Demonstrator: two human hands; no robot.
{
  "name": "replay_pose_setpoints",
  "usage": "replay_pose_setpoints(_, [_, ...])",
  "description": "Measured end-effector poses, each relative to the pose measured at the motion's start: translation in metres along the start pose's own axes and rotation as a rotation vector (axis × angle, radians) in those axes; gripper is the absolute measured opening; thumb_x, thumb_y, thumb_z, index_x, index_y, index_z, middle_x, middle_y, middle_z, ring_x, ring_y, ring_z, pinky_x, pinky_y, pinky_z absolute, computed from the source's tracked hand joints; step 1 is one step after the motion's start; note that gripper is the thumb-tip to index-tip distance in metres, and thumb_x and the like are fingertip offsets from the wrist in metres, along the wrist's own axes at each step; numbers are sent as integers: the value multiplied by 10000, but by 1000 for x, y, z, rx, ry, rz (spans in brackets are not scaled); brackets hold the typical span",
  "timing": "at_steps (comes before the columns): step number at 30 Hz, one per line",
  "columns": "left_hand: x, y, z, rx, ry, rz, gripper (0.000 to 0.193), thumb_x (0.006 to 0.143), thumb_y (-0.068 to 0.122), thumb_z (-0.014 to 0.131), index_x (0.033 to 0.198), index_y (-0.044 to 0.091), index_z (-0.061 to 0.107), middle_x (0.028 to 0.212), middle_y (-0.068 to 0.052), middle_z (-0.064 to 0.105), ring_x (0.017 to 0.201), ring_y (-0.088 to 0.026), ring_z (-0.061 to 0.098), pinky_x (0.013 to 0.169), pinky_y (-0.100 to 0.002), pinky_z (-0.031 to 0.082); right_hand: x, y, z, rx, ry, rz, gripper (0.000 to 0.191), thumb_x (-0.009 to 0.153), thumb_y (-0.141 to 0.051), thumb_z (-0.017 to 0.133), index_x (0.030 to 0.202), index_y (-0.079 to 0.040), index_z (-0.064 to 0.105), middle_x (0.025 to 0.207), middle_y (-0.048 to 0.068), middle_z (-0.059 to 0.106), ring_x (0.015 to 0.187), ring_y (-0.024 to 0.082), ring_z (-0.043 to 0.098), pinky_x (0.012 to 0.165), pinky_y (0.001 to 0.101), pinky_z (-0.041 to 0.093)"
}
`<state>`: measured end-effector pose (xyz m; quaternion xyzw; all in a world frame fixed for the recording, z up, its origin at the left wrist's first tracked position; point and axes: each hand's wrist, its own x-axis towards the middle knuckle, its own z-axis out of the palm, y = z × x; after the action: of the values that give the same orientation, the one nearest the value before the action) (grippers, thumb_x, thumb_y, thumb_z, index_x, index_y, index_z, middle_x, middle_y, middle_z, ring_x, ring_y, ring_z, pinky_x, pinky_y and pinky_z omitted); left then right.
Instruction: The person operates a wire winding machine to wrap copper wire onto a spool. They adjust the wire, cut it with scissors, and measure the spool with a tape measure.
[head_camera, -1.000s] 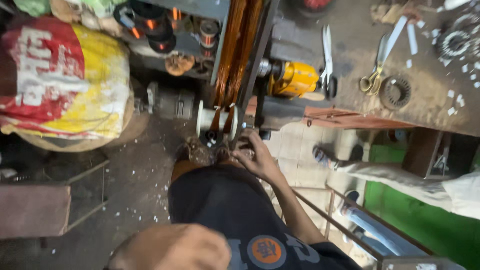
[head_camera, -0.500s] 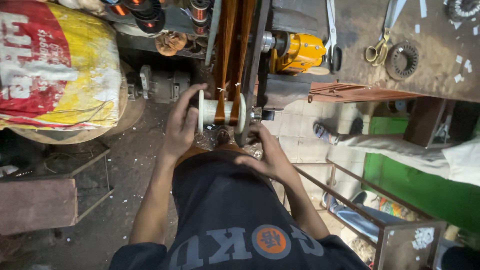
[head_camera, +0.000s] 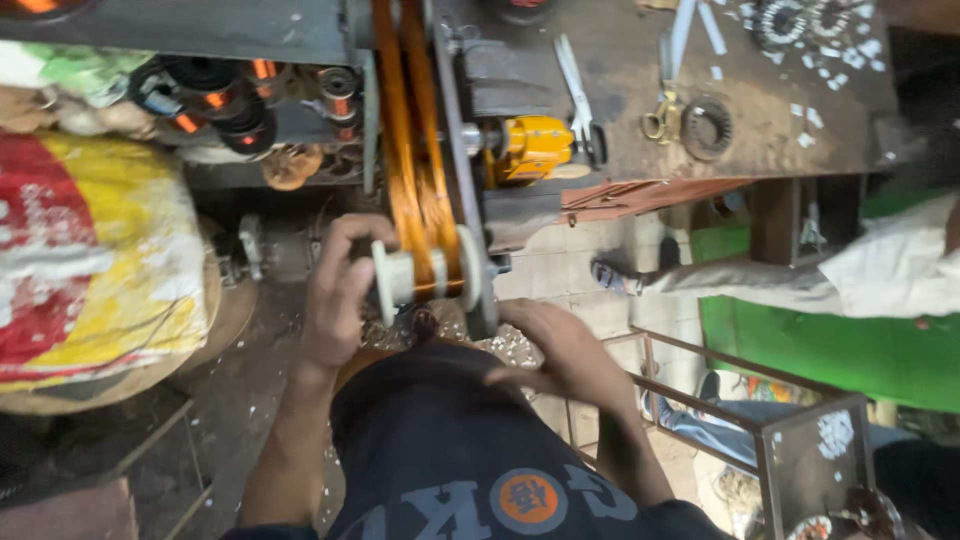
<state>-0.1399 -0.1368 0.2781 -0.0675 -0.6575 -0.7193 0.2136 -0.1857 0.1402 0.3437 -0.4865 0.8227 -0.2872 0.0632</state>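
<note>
cramped workbench (head_camera: 620, 150) edge: left hand (head_camera: 335, 295) grip curled around white spool (head_camera: 425, 278), right hand (head_camera: 560, 350) open.

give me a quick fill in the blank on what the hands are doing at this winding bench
1. The left hand grips the white ____ at its flange.
2. The wire running up from it is ____ in colour.
3. The right hand rests just ____ the dark metal frame.
4. On the workbench lies a pair of scissors beside a toothed metal ____.

Missing words: spool; copper; below; ring
</note>
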Motion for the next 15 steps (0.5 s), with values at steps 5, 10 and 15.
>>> replay_pose_setpoints(5, [5, -52, 6, -228, 56, -187, 476, 1175, 340, 320, 813, 68, 468, 771, -34, 468, 731, -154, 440, 807, -324, 441, 10, 96, -43, 55, 645, 348, 60, 1048, -56, 644, 1005, -15, 653, 1032, 91, 752, 941, 181, 723, 841, 272, 571])
replay_pose_setpoints(10, [8, -77, 3, -42, 80, -105, 509, 1117, 314, 376, 676, 65, 422, 655, -25, 409, 651, -151, 412, 685, -334, 371, 76, 147, -80, 322, 836, 204, 118, 1107, -112, 593, 1121, 1, 623, 983, 43, 693, 887, 98, 667, 806, 248, 552])
replay_pose_setpoints(15, [0, -102, -2, -4, 79, -125, 495, 1086, 337, 426, 664, 79, 429, 630, -8, 402, 621, -143, 416, 638, -316, 361, 244, 178, -141, 230, 832, -224, 127, 1150, -114, 640, 1208, -11, 591, 1025, 74, 665, 882, 105, 603, 715, 259, 491])
